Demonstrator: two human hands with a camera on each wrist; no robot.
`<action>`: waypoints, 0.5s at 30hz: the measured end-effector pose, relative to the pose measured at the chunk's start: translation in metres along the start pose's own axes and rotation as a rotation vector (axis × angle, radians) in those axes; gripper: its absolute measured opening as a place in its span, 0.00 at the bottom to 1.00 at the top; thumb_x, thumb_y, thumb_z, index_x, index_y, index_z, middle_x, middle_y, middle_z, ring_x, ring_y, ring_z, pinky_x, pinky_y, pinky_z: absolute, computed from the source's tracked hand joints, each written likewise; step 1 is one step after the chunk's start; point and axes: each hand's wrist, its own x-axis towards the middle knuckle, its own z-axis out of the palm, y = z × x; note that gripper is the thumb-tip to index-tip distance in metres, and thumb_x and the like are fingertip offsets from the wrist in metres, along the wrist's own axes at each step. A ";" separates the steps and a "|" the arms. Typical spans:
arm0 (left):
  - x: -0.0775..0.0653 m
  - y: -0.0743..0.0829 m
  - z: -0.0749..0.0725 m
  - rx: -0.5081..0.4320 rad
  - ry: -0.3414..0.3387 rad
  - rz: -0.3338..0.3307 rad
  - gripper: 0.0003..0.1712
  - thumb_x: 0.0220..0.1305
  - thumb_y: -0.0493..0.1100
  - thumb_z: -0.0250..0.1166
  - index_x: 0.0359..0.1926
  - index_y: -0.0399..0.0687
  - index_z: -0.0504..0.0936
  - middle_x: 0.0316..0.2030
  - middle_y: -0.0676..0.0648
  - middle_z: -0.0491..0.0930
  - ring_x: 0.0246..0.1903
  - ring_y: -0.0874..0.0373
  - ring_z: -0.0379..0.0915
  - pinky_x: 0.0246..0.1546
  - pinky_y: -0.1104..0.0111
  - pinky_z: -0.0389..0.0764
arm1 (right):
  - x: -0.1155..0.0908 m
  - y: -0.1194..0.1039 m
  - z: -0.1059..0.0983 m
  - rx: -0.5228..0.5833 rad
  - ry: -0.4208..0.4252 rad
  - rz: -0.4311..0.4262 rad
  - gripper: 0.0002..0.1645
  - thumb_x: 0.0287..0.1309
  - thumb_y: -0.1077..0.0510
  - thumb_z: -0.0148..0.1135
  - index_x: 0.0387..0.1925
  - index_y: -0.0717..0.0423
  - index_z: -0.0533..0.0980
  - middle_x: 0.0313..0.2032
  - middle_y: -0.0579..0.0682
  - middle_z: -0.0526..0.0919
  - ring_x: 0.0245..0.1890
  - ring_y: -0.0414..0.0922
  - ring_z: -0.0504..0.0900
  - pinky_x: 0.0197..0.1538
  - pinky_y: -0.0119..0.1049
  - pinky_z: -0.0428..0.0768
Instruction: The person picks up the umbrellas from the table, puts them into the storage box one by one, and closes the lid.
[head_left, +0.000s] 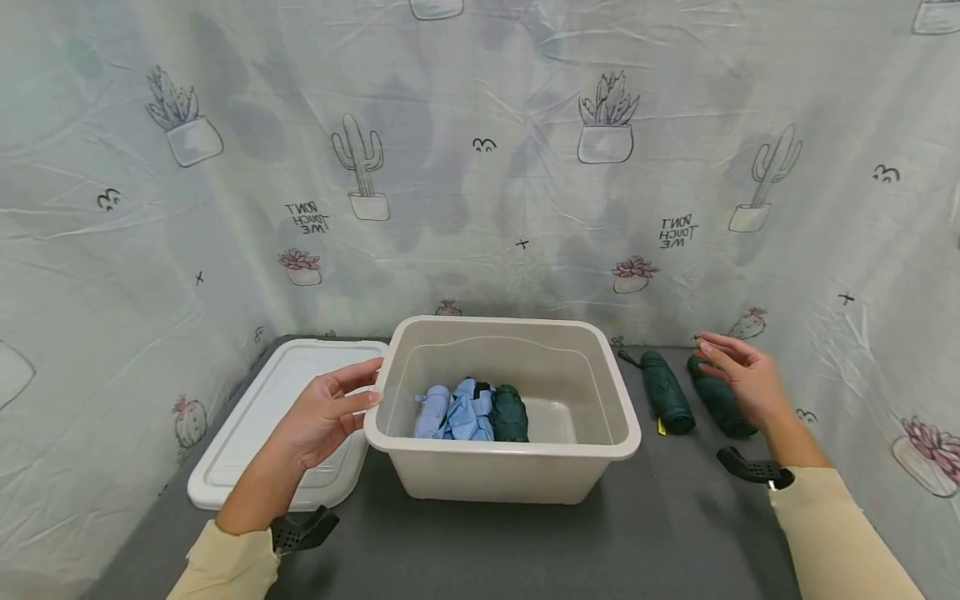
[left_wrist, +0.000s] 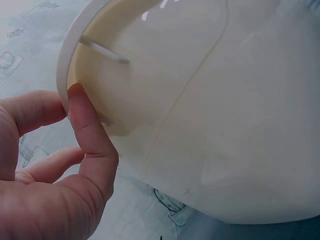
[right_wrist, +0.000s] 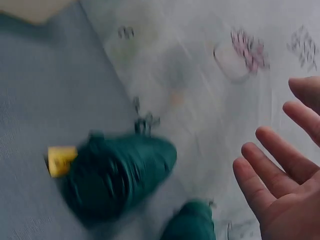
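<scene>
My left hand (head_left: 322, 417) pinches the left rim of a beige plastic storage bin (head_left: 502, 472) between thumb and fingers; the left wrist view shows the grip on the rim (left_wrist: 64, 65) close up. Inside the bin lie a light blue folded umbrella (head_left: 432, 412), a loosely wrapped blue one (head_left: 470, 414) and a dark green one (head_left: 510, 414), side by side at the left. To the right of the bin, my right hand (head_left: 750, 387) hovers over a dark green folded umbrella (head_left: 712, 398), fingers extended and holding nothing. Beside that lies another green folded umbrella (head_left: 663, 392) with a yellow tag (right_wrist: 62, 161).
A white lid (head_left: 258, 425) lies flat on the dark grey table (head_left: 480, 550) at the left, its right side next to the bin. Behind and on both sides hangs a pale curtain (head_left: 480, 208) printed with potted cacti.
</scene>
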 end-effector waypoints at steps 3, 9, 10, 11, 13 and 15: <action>0.000 0.000 0.000 0.003 -0.002 -0.002 0.36 0.70 0.32 0.64 0.76 0.33 0.62 0.56 0.46 0.77 0.51 0.54 0.83 0.49 0.61 0.88 | -0.001 0.005 -0.015 -0.163 0.023 0.057 0.15 0.72 0.53 0.61 0.57 0.41 0.80 0.42 0.23 0.85 0.41 0.23 0.84 0.43 0.19 0.83; -0.001 0.001 -0.001 0.000 -0.008 0.001 0.36 0.71 0.32 0.63 0.76 0.33 0.62 0.55 0.45 0.78 0.50 0.55 0.83 0.49 0.61 0.88 | 0.004 0.017 -0.037 -0.318 0.029 0.149 0.25 0.72 0.46 0.60 0.66 0.46 0.76 0.42 0.17 0.80 0.41 0.19 0.81 0.44 0.17 0.81; -0.001 0.001 -0.001 0.000 -0.009 0.001 0.36 0.71 0.32 0.63 0.76 0.33 0.62 0.55 0.46 0.78 0.50 0.55 0.83 0.49 0.61 0.88 | 0.004 0.019 -0.040 -0.322 0.034 0.165 0.26 0.71 0.46 0.61 0.67 0.47 0.76 0.42 0.17 0.80 0.42 0.19 0.81 0.44 0.17 0.81; -0.001 0.001 -0.001 -0.001 -0.011 0.001 0.36 0.71 0.32 0.63 0.76 0.33 0.62 0.55 0.45 0.78 0.50 0.55 0.83 0.49 0.61 0.88 | 0.005 0.022 -0.044 -0.344 0.036 0.180 0.28 0.71 0.45 0.61 0.68 0.48 0.75 0.41 0.16 0.80 0.42 0.19 0.80 0.45 0.18 0.82; -0.001 0.002 -0.001 0.000 -0.016 0.001 0.36 0.71 0.32 0.63 0.76 0.32 0.61 0.56 0.45 0.78 0.50 0.55 0.83 0.49 0.62 0.88 | 0.005 0.026 -0.049 -0.431 0.034 0.224 0.32 0.70 0.41 0.60 0.70 0.49 0.73 0.44 0.17 0.79 0.47 0.25 0.81 0.48 0.23 0.83; 0.000 0.003 0.000 0.001 -0.021 0.003 0.37 0.71 0.32 0.63 0.76 0.31 0.60 0.56 0.45 0.78 0.51 0.55 0.83 0.49 0.62 0.88 | 0.005 0.030 -0.054 -0.546 0.005 0.268 0.39 0.70 0.36 0.59 0.73 0.54 0.70 0.53 0.32 0.84 0.57 0.40 0.81 0.56 0.37 0.84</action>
